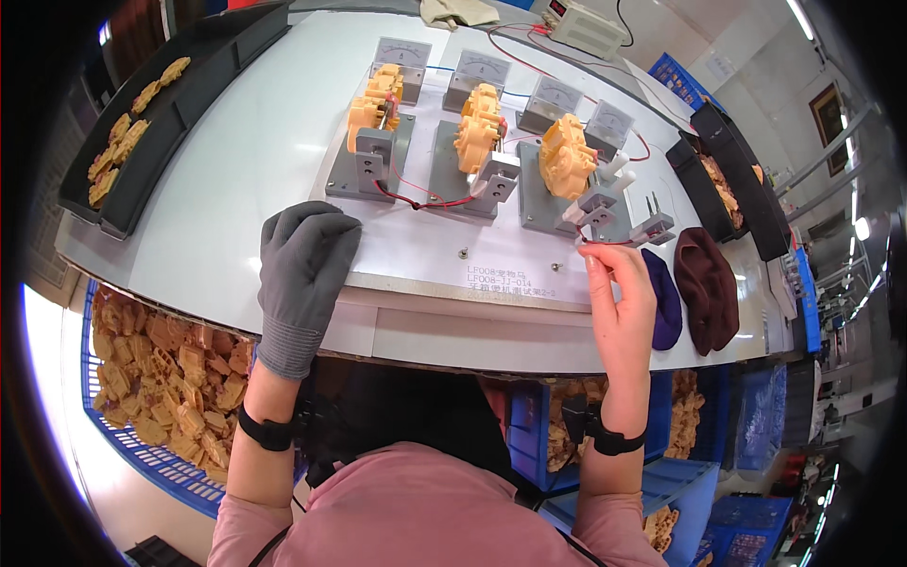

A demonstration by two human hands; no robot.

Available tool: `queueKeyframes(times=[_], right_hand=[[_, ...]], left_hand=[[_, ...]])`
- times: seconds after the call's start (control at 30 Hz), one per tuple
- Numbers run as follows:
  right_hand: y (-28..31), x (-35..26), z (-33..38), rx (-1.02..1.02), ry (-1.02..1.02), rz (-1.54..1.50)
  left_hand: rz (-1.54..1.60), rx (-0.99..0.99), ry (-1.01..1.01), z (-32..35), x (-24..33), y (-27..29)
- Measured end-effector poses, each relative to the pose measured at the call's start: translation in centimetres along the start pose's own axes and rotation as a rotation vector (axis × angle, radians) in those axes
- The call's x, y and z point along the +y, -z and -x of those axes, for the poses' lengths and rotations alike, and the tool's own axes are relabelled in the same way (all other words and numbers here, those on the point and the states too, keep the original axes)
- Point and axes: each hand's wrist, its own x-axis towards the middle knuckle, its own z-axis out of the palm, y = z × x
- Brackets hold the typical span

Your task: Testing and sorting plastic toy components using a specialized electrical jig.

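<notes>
My left hand (312, 274), in a grey knit glove, rests at the table's front edge with curled fingers; its palm is hidden. The bare right hand (624, 293) pinches thumb and forefinger together just below the grey clamp block (597, 206) of the right-hand fixture, beside thin wires. Anything in that pinch is too small to make out. Three yellow-orange plastic gearbox-like housings stand in grey fixtures: a left housing (376, 106), a middle housing (479, 130) and a right housing (568, 159). A small grey block with two upright pins (652, 225) stands farther right.
Several needle meters (477, 77) stand behind the fixtures, wired to a power supply (584, 30). Black trays with housings flank the table, a left tray (213, 85) and a right tray (704, 180). Dark cloths (707, 293) lie right. Below is a full blue crate (156, 463).
</notes>
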Motion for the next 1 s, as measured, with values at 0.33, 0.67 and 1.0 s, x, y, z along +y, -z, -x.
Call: queueKeyframes(times=[0.33, 0.67, 1.0], right_hand=[[-5.0, -3.5, -0.5, -0.142, 0.18, -0.054], [-7.5, -3.8, -1.6, -0.209, 0.117, -0.117], [-3.9, -2.6, -0.1, -0.015, 0.1, -0.101]], left_hand=[[-0.037, -0.018, -0.049, 0.0, -0.3, 0.2], [-0.028, -0.021, -0.031, 0.0, -0.4, 0.2], [-0.05, -0.032, -0.051, 0.1, -0.5, 0.3]])
